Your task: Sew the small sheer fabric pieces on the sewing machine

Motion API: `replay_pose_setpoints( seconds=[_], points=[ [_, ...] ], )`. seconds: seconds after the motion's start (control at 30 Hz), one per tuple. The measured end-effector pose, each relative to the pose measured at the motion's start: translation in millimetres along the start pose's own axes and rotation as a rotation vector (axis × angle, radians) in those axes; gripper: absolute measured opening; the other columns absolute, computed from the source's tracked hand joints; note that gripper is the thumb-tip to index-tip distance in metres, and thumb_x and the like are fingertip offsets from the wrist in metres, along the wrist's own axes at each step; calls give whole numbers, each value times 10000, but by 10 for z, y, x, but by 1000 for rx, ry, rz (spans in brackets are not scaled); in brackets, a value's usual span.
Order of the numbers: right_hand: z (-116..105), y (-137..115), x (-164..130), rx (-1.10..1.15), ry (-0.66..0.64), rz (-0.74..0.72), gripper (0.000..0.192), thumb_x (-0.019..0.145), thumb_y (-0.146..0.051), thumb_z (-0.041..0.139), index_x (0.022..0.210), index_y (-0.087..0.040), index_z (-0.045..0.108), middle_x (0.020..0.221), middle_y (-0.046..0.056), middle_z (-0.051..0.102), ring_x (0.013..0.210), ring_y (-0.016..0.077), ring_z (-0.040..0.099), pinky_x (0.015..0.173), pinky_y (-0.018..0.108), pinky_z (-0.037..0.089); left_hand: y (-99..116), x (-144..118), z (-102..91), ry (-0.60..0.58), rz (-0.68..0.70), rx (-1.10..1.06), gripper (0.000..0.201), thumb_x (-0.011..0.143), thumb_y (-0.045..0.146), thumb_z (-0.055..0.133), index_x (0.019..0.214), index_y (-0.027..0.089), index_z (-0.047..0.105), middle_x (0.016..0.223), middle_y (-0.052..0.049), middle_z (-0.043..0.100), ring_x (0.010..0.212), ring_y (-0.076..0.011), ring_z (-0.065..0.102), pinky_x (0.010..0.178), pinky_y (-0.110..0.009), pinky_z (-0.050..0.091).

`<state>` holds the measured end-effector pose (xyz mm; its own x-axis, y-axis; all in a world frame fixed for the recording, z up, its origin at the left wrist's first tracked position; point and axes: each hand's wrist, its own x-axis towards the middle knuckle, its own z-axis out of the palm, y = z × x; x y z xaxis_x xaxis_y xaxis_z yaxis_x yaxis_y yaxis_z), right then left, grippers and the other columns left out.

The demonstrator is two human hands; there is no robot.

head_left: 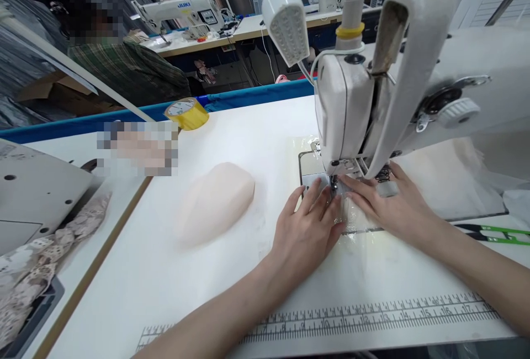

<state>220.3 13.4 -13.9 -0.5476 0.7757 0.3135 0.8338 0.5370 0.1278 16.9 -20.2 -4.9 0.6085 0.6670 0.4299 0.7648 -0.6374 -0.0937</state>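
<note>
Both of my hands lie flat on a thin pale piece of fabric [360, 221] under the presser foot [333, 181] of a white sewing machine [372, 88]. My left hand [306, 226] presses the fabric just left of the needle, fingers spread. On the right side of the needle my right hand [389, 204] holds the fabric down, fingertips close to the foot. A stack of pale pink padded pieces [215, 201] rests on the white table [165, 270] to the left of my hands.
A yellow tape roll [187, 112] sits at the table's far edge. Green-handled snips [497, 233] lie at the right. A printed ruler [351, 317] runs along the near edge. Lace fabric [37, 259] lies at left. Another person [124, 66] sits beyond, among other sewing machines.
</note>
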Motion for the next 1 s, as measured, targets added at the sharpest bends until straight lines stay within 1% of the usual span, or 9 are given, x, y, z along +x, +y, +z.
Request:
replay_pose_setpoints(
  seconds=[0.17,0.27,0.4,0.47,0.53,0.63,0.77,0.9,1.0],
  points=[
    [-40,21,-4,-39,102,-66,272,932,-257,471,1102,-167,664,1009,100,702,1095,260,549,1016,464,336,-6,-3,17,22,-10,-20,351,918,350,512,1206,165,593,1211,-83,646,1275,-262,464,1020,-424,392],
    [-189,-7,-27,24,167,-98,238,913,-168,465,964,-205,695,889,46,721,866,214,628,817,374,450,9,-3,15,53,-8,-49,316,911,312,533,1180,160,600,1194,-75,651,1175,-253,534,962,-415,418],
    [-398,-66,-80,279,-109,-58,236,888,-380,539,1044,-233,637,892,17,703,602,160,612,503,288,402,9,5,4,14,-21,-224,220,916,240,520,1105,185,619,1128,-36,670,1007,-197,586,841,-357,447],
    [-444,-74,-100,362,-228,-50,289,838,-436,601,1046,-236,614,985,20,681,637,165,627,485,277,387,-16,21,-23,-46,-44,-310,234,915,248,517,1124,197,607,1138,-33,658,1020,-192,571,855,-355,441],
    [-454,-63,-106,413,-272,-49,146,869,-348,568,949,-237,621,1012,12,662,668,158,632,493,266,380,-57,51,-67,-130,-39,-352,300,889,259,529,1175,190,586,1172,-52,631,1041,-212,551,874,-377,432],
    [-459,-25,-87,543,-295,-3,192,925,-222,445,845,-234,619,862,-14,664,636,132,615,519,249,391,-115,119,-114,-243,27,-370,435,786,228,577,1216,161,572,1196,-79,600,1037,-244,534,870,-404,421],
    [-501,11,-40,685,-282,115,244,962,-264,385,955,-229,626,677,-26,648,597,128,614,565,242,430,-139,196,-64,-198,-13,-373,279,863,179,505,1104,196,645,1104,-54,642,981,-212,557,830,-375,408],
    [-482,-5,-27,574,-223,124,274,924,-390,482,1040,-198,639,804,27,687,650,160,630,560,258,429,-143,240,-34,-178,-103,-458,232,939,226,465,951,200,695,1031,-36,679,944,-199,583,808,-361,401],
    [-401,-26,-53,406,-140,66,253,923,-345,490,1052,-220,669,862,29,684,619,159,612,524,269,389,-177,294,-80,-235,-115,-538,232,918,173,476,935,201,706,993,-25,693,899,-190,620,796,-346,414]
  ],
)
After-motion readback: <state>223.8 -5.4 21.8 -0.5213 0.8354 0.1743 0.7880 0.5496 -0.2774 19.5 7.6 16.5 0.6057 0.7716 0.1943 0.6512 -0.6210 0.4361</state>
